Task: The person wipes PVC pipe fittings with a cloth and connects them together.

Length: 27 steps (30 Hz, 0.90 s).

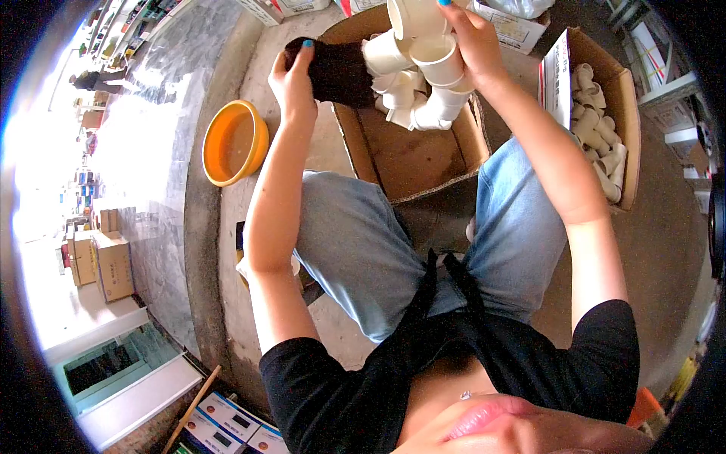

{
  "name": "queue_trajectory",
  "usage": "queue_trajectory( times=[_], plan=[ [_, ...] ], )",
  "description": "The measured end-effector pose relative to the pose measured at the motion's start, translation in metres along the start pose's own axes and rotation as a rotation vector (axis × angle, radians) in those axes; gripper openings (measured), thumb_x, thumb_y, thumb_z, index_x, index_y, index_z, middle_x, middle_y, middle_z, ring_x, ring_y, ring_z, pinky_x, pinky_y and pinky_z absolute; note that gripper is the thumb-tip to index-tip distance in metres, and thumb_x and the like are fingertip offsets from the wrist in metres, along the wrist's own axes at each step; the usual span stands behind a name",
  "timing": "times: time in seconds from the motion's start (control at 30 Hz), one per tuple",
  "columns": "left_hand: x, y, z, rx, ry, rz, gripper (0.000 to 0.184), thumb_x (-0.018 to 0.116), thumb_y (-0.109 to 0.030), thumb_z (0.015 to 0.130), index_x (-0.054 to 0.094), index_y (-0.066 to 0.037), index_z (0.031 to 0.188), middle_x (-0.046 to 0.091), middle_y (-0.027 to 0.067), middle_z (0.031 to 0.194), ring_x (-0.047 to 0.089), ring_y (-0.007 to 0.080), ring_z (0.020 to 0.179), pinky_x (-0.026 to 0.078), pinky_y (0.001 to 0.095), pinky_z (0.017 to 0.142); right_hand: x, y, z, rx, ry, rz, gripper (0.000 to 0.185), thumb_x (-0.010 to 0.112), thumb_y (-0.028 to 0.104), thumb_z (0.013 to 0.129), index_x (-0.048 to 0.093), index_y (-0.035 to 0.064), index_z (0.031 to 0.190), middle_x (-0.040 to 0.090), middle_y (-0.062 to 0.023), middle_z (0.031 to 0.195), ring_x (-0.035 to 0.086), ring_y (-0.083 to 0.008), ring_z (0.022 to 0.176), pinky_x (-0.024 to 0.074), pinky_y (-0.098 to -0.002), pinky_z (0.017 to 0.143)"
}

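Observation:
My left hand is closed on the edge of a black cloth, which spreads to the right over part of an open cardboard box. At the top, my right hand grips a large white pipe fitting. Several more white pipe fittings are bunched below and left of it, over the box; whether they lie on the cloth or on something else is hidden. The bottom of the box shows bare at its near side, between my knees.
An orange basin stands on the floor at the left. To the right, another cardboard box holds several white fittings. Cartons stand farther left. A person is in the far upper left.

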<state>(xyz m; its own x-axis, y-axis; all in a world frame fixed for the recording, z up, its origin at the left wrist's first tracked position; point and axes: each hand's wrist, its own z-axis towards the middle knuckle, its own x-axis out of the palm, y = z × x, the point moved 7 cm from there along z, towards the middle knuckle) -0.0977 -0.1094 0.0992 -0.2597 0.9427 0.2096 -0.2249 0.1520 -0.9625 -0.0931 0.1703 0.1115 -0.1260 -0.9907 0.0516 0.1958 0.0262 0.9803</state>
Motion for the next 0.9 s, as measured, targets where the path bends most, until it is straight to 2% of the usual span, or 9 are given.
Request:
queue_trajectory(
  times=[0.03, 0.07, 0.17, 0.3, 0.4, 0.57, 0.7, 0.8, 0.9],
  plan=[
    [-0.009, 0.009, 0.006, -0.07, -0.041, -0.043, 0.017, 0.063, -0.014, 0.078, 0.057, 0.002, 0.079, 0.056, 0.0028, 0.07, 0.049, 0.0094, 0.061, 0.04, 0.0239, 0.056, -0.002, 0.002, 0.002, -0.002, -0.008, -0.024, 0.043, 0.058, 0.041, 0.08, 0.061, 0.0004, 0.095, 0.053, 0.0004, 0.071, 0.045, -0.0088, 0.066, 0.0377, -0.0241, 0.06],
    [-0.015, 0.017, 0.01, -0.094, -0.061, -0.084, 0.023, 0.063, -0.02, 0.079, 0.058, 0.001, 0.074, 0.054, 0.0018, 0.066, 0.048, 0.0099, 0.059, 0.039, 0.026, 0.054, 0.001, 0.002, 0.001, -0.089, 0.013, 0.1, 0.038, 0.056, 0.039, 0.082, 0.058, 0.0011, 0.082, 0.05, 0.0026, 0.069, 0.044, -0.0078, 0.063, 0.0367, -0.0235, 0.057],
    [-0.03, 0.036, 0.013, -0.267, -0.098, 0.129, 0.025, 0.062, -0.021, 0.078, 0.06, 0.002, 0.072, 0.055, 0.003, 0.066, 0.049, 0.0118, 0.057, 0.041, 0.0272, 0.054, 0.004, 0.026, -0.011, -0.033, -0.038, 0.194, 0.034, 0.056, 0.036, 0.083, 0.058, 0.0021, 0.08, 0.05, 0.0028, 0.07, 0.045, -0.0075, 0.063, 0.0364, -0.0222, 0.056],
    [-0.015, 0.074, 0.011, -0.284, 0.326, 0.775, 0.033, 0.066, -0.027, 0.066, 0.064, 0.0, 0.084, 0.06, 0.009, 0.069, 0.054, 0.0149, 0.059, 0.044, 0.0293, 0.058, -0.005, 0.01, -0.001, -0.028, -0.024, 0.325, 0.032, 0.056, 0.034, 0.083, 0.058, 0.0025, 0.087, 0.051, 0.0018, 0.071, 0.047, -0.0077, 0.063, 0.0389, -0.0222, 0.055],
    [0.009, 0.079, -0.001, -0.244, 0.462, 0.826, 0.036, 0.067, -0.03, 0.064, 0.063, 0.0, 0.082, 0.061, 0.0111, 0.071, 0.059, 0.0176, 0.069, 0.046, 0.03, 0.065, -0.007, 0.0, 0.003, 0.006, -0.04, 0.436, 0.033, 0.057, 0.034, 0.083, 0.057, 0.0025, 0.091, 0.052, 0.001, 0.072, 0.049, -0.0082, 0.064, 0.0414, -0.0232, 0.056],
    [0.025, 0.019, -0.008, 0.137, 0.25, 0.989, 0.031, 0.066, -0.028, 0.065, 0.063, -0.002, 0.081, 0.062, 0.014, 0.075, 0.06, 0.0212, 0.072, 0.046, 0.0309, 0.069, 0.001, 0.013, -0.005, 0.13, -0.009, 0.641, 0.034, 0.057, 0.034, 0.083, 0.056, 0.0019, 0.094, 0.059, -0.0033, 0.081, 0.056, -0.0115, 0.072, 0.0462, -0.0254, 0.062],
    [-0.004, -0.006, 0.005, 0.213, -0.066, 0.565, 0.026, 0.064, -0.023, 0.075, 0.06, 0.002, 0.08, 0.06, 0.0109, 0.072, 0.053, 0.0161, 0.066, 0.044, 0.0289, 0.066, 0.005, 0.009, -0.008, 0.178, 0.024, 0.543, 0.035, 0.056, 0.034, 0.084, 0.056, 0.0016, 0.097, 0.061, -0.0064, 0.087, 0.058, -0.0143, 0.076, 0.0475, -0.0271, 0.066],
    [0.005, -0.036, -0.013, 0.333, -0.108, 0.415, 0.026, 0.061, -0.022, 0.08, 0.052, 0.001, 0.086, 0.053, 0.0089, 0.079, 0.046, 0.0143, 0.071, 0.04, 0.0277, 0.07, 0.012, 0.009, -0.015, 0.238, 0.09, 0.373, 0.035, 0.054, 0.034, 0.085, 0.055, 0.0026, 0.099, 0.06, -0.0075, 0.094, 0.057, -0.0156, 0.082, 0.0465, -0.0288, 0.073],
    [0.023, -0.057, -0.036, 0.728, -0.026, 0.52, 0.026, 0.059, -0.016, 0.082, 0.049, -0.001, 0.101, 0.051, 0.0073, 0.095, 0.047, 0.0137, 0.084, 0.039, 0.026, 0.08, 0.012, -0.007, -0.02, 0.288, 0.028, 0.149, 0.048, 0.058, 0.045, 0.077, 0.059, -0.0015, 0.091, 0.061, -0.0077, 0.079, 0.058, -0.0118, 0.069, 0.0456, -0.0239, 0.062]
  ],
)
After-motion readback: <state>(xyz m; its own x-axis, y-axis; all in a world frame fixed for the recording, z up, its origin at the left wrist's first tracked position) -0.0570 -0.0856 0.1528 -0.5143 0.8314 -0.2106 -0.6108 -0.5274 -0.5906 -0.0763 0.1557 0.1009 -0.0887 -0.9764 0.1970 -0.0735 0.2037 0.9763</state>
